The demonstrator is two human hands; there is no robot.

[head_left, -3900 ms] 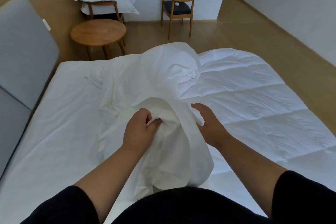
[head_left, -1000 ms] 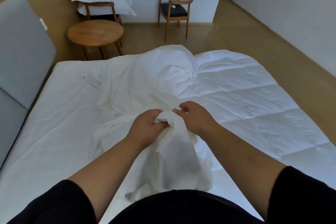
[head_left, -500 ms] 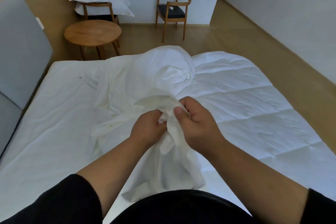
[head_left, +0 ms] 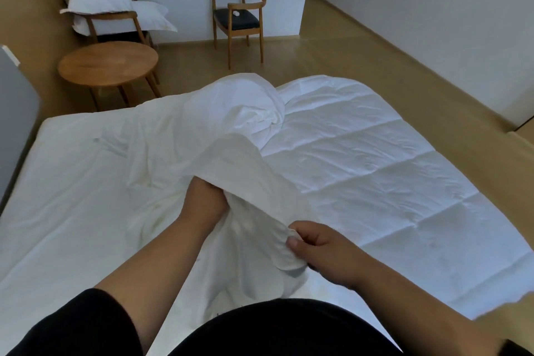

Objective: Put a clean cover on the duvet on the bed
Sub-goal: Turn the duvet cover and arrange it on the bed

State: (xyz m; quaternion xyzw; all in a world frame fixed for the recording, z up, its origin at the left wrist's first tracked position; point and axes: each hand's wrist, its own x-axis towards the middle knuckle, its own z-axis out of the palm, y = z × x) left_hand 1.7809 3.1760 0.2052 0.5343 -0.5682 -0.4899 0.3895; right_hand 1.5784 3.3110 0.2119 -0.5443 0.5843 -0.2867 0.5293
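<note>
A white quilted duvet lies spread over the right half of the bed. The white duvet cover is bunched in a heap down the bed's middle, and its near end rises toward me. My left hand is pushed into the folds of that near end, fingers hidden by cloth. My right hand pinches an edge of the cover between thumb and fingers, lower and nearer to me.
A grey headboard stands at the left. Beyond the bed are a round wooden table, a chair piled with white pillows and a chair with a dark seat. Bare wooden floor runs along the right side.
My right hand has drawn back toward me and to the right along the cover's edge. My left hand has gone deeper under the cloth, and the fabric between them has opened out.
</note>
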